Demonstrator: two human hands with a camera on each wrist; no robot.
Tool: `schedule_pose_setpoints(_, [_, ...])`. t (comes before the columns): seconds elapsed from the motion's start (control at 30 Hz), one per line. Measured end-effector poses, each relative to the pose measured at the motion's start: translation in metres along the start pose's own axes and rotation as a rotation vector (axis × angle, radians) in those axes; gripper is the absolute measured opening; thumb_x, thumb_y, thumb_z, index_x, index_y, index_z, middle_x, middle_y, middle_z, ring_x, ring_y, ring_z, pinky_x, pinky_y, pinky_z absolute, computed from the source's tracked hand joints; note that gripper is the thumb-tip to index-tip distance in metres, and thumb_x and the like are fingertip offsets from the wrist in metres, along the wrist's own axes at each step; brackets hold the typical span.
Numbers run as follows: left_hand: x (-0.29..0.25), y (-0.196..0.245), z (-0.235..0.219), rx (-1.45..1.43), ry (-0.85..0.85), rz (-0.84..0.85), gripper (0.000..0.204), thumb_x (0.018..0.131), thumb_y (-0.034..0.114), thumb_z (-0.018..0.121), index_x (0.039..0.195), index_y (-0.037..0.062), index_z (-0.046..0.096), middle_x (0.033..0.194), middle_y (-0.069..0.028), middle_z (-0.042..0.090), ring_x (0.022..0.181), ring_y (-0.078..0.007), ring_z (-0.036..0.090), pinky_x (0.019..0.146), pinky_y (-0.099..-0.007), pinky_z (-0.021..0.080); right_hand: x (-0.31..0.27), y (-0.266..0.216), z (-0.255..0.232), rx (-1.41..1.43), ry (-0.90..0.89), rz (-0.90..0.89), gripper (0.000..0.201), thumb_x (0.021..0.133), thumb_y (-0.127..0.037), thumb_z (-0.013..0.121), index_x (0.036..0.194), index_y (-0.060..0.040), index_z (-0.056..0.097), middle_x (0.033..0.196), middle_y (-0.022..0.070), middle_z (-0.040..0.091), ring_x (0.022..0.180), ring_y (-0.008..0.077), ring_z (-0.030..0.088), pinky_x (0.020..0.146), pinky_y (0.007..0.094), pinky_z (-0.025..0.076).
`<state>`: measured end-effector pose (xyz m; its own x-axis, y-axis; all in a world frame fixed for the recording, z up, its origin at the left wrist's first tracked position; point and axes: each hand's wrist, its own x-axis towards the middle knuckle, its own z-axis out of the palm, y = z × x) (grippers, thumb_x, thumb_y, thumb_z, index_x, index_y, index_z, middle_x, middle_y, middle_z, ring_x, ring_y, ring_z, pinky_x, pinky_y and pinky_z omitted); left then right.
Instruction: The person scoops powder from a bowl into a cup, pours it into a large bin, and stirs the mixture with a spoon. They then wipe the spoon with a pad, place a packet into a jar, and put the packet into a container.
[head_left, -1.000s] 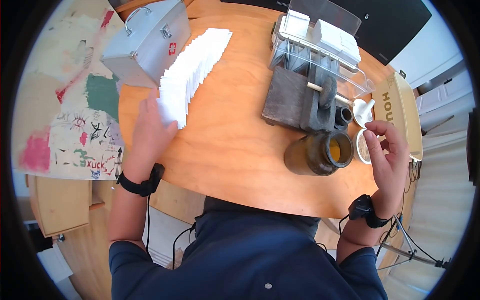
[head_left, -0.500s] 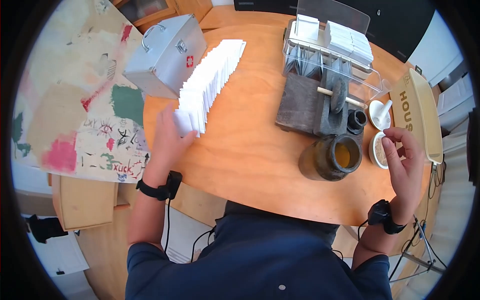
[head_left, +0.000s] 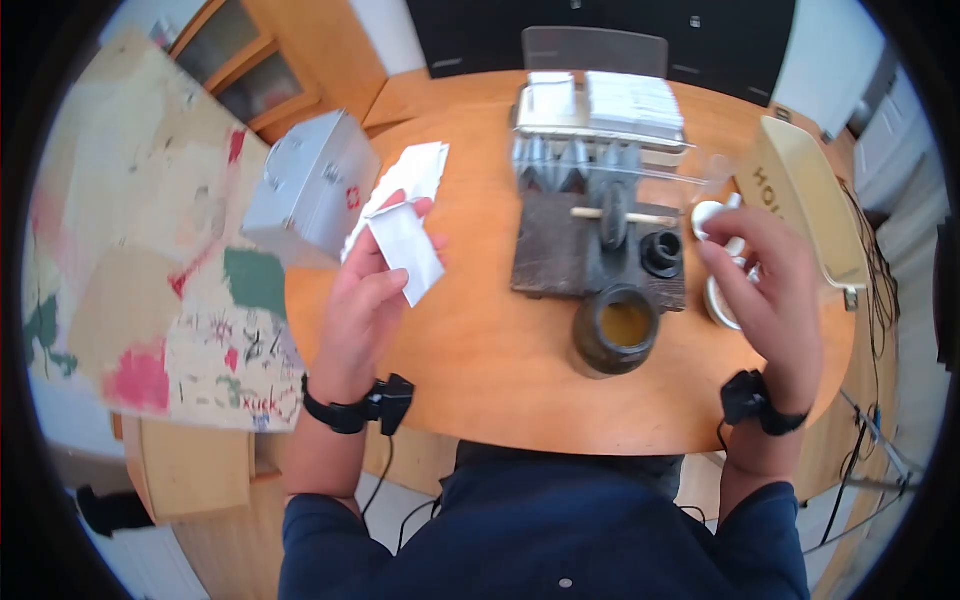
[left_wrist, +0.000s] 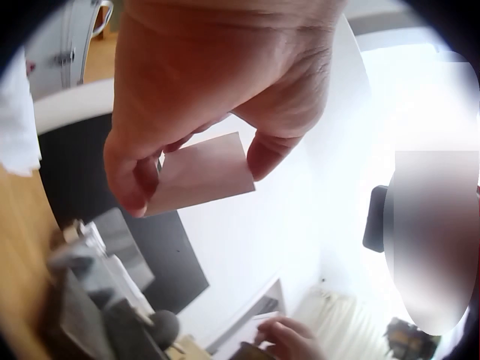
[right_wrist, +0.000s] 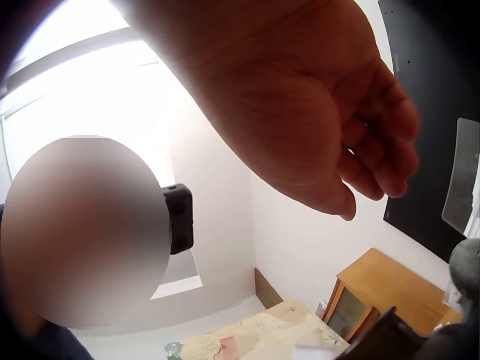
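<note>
A small white paper packet is pinched between the thumb and fingers of the left hand, raised in front of a row of overlapping white packets. The left wrist view shows the packet held at its sides by the left hand. The right hand hovers over a white bowl, partly covering it. In the right wrist view, the fingers of the right hand are loosely bent, with no object visible in them.
A metal case stands behind the packets. At centre are a dark stone block, a brown jar and a small black pot. A clear box holds more packets. A white dish and yellow bin are right.
The left hand has risen from the near end of the row and moved right with a packet. The right hand has shifted slightly over the bowl. The head view has tilted up.
</note>
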<state>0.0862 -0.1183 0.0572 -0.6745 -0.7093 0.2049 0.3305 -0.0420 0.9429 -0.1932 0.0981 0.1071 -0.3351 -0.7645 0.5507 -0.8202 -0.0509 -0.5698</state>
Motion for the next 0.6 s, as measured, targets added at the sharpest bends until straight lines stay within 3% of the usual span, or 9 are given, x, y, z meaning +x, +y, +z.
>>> schedule_pose_setpoints(0.03, [0.013, -0.004, 0.011, -0.004, -0.048, 0.004, 0.077, 0.087, 0.020, 0.063, 0.153, -0.0017, 0.029, 0.149, -0.0248, 0.043, 0.121, -0.0326, 0.059, 0.105, -0.0453, 0.046, 0.008, -0.002, 0.002, 0.009, -0.012, -0.056, 0.013, 0.084, -0.007, 0.073, 0.095, -0.0007, 0.068, 0.081, 0.0109, 0.068, 0.073, 0.0211, 0.066, 0.062, 0.0313, 0.049])
schedule_pose_setpoints(0.1, [0.038, -0.015, 0.034, -0.337, -0.256, -0.058, 0.069, 0.091, 0.018, 0.052, 0.152, -0.0033, 0.029, 0.150, -0.0237, 0.043, 0.120, -0.0339, 0.060, 0.104, -0.0453, 0.048, 0.018, -0.006, 0.008, 0.070, 0.009, -0.067, 0.013, 0.083, -0.009, 0.073, 0.093, -0.0009, 0.068, 0.081, 0.0124, 0.068, 0.075, 0.0267, 0.067, 0.067, 0.0350, 0.052])
schedule_pose_setpoints(0.17, [0.059, -0.019, 0.056, -0.393, -0.398, -0.063, 0.067, 0.093, 0.025, 0.047, 0.150, -0.0065, 0.031, 0.147, -0.0251, 0.045, 0.117, -0.0361, 0.061, 0.101, -0.0468, 0.050, 0.028, 0.008, 0.017, 0.065, 0.027, -0.228, 0.012, 0.084, -0.009, 0.074, 0.093, -0.0029, 0.069, 0.083, 0.0086, 0.069, 0.073, 0.0206, 0.066, 0.058, 0.0302, 0.048])
schedule_pose_setpoints(0.23, [0.071, -0.021, 0.074, -0.489, -0.525, -0.232, 0.067, 0.094, 0.027, 0.045, 0.148, -0.0100, 0.033, 0.143, -0.0268, 0.049, 0.115, -0.0382, 0.062, 0.098, -0.0475, 0.051, 0.030, 0.010, 0.024, 0.047, 0.077, -0.214, 0.015, 0.083, -0.012, 0.076, 0.094, -0.0040, 0.069, 0.084, 0.0099, 0.069, 0.074, 0.0246, 0.066, 0.061, 0.0329, 0.050])
schedule_pose_setpoints(0.43, [0.088, -0.034, 0.090, -0.362, -0.567, -0.386, 0.062, 0.100, 0.032, 0.039, 0.144, -0.0119, 0.035, 0.131, -0.0272, 0.057, 0.106, -0.0411, 0.066, 0.086, -0.0439, 0.057, 0.032, 0.026, 0.041, 0.077, 0.180, -0.210, 0.016, 0.083, -0.020, 0.074, 0.087, -0.0056, 0.068, 0.078, 0.0096, 0.066, 0.075, 0.0286, 0.066, 0.063, 0.0395, 0.050])
schedule_pose_setpoints(0.53, [0.097, -0.040, 0.087, -0.456, -0.625, -0.460, 0.061, 0.102, 0.032, 0.038, 0.144, -0.0118, 0.036, 0.129, -0.0268, 0.058, 0.105, -0.0409, 0.067, 0.085, -0.0435, 0.057, 0.034, 0.032, 0.046, 0.076, 0.118, -0.139, 0.016, 0.085, -0.020, 0.072, 0.085, -0.0035, 0.069, 0.074, 0.0116, 0.067, 0.070, 0.0296, 0.067, 0.062, 0.0395, 0.051])
schedule_pose_setpoints(0.6, [0.100, -0.040, 0.089, -0.339, -0.596, -0.448, 0.053, 0.103, 0.029, 0.045, 0.142, -0.0071, 0.042, 0.127, -0.0238, 0.060, 0.107, -0.0359, 0.066, 0.088, -0.0390, 0.056, 0.035, 0.033, 0.050, 0.150, 0.095, 0.029, 0.018, 0.086, -0.018, 0.069, 0.083, -0.0008, 0.071, 0.070, 0.0142, 0.068, 0.065, 0.0313, 0.068, 0.061, 0.0392, 0.052])
